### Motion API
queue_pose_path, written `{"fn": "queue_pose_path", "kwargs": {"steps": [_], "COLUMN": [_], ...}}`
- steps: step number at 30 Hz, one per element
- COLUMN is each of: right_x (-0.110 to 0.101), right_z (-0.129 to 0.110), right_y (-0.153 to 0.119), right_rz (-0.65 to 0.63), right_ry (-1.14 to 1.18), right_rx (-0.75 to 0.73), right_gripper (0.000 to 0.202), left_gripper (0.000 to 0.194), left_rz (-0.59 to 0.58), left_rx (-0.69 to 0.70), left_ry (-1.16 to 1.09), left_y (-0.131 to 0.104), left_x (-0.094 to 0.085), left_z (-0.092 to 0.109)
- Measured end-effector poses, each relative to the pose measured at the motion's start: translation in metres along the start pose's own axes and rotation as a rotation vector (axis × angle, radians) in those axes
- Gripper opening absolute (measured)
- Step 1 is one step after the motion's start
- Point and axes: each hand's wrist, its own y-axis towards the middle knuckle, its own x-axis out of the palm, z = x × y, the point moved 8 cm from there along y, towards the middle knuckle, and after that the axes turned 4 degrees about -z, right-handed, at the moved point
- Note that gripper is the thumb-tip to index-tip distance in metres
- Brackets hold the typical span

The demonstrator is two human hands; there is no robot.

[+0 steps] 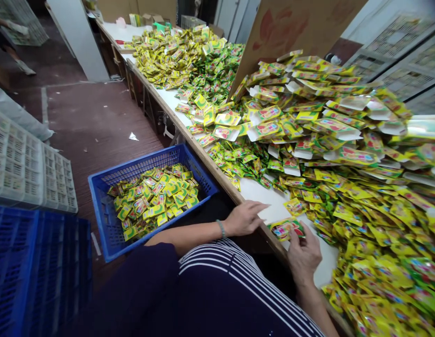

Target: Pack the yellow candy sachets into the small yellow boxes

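Note:
At the front edge of the white table [261, 194], my right hand [304, 250] pinches a small green and yellow box [286, 229] by its right end. Just left of that box, my left hand [243, 218] is held over the table edge, fingers apart and pointing toward it, with nothing in it. A single yellow packet [295, 206] lies behind the box. Many yellow packets [382, 271] are heaped at the right, below a tall pile of yellow and green boxes with open white flaps [335, 126].
A blue basket [203, 196] holding yellow boxes stands left of the table. More packets [168, 54] cover the far table. A cardboard sheet [273, 32] stands upright behind the boxes. White crates [17, 159] and blue crates [59, 271] are stacked at left. A person's foot [25, 68] shows far left.

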Motion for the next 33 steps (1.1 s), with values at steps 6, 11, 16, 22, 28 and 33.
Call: {"fn": "queue_pose_path", "kwargs": {"steps": [6,11,16,22,28,33], "right_x": [0.001,0.001,0.000,-0.003,-0.006,-0.007], "right_z": [0.007,0.008,0.009,0.009,0.004,0.001], "right_y": [-0.001,-0.001,0.000,-0.002,-0.001,-0.001], "right_rz": [-0.017,-0.015,-0.021,-0.030,-0.017,0.028], "right_ry": [0.035,-0.019,-0.013,-0.017,-0.018,-0.057], "right_rx": [0.084,0.093,0.091,0.163,0.165,0.068], "right_gripper": [0.074,0.075,0.077,0.078,0.077,0.075], "left_gripper": [0.052,0.079,0.058,0.055,0.054,0.056], "left_rz": [0.168,-0.218,-0.359,-0.463,-0.525,-0.497], "left_rx": [-0.740,-1.092,-1.274,-1.213,-1.162,-1.125], "left_ry": [0.446,0.516,0.414,0.351,0.396,0.407], "left_y": [-0.188,-0.322,-0.349,-0.347,-0.355,-0.367], "left_x": [-0.070,-0.046,-0.028,-0.036,-0.036,-0.032], "left_z": [-0.126,-0.191,-0.228,-0.249,-0.250,-0.247]}}
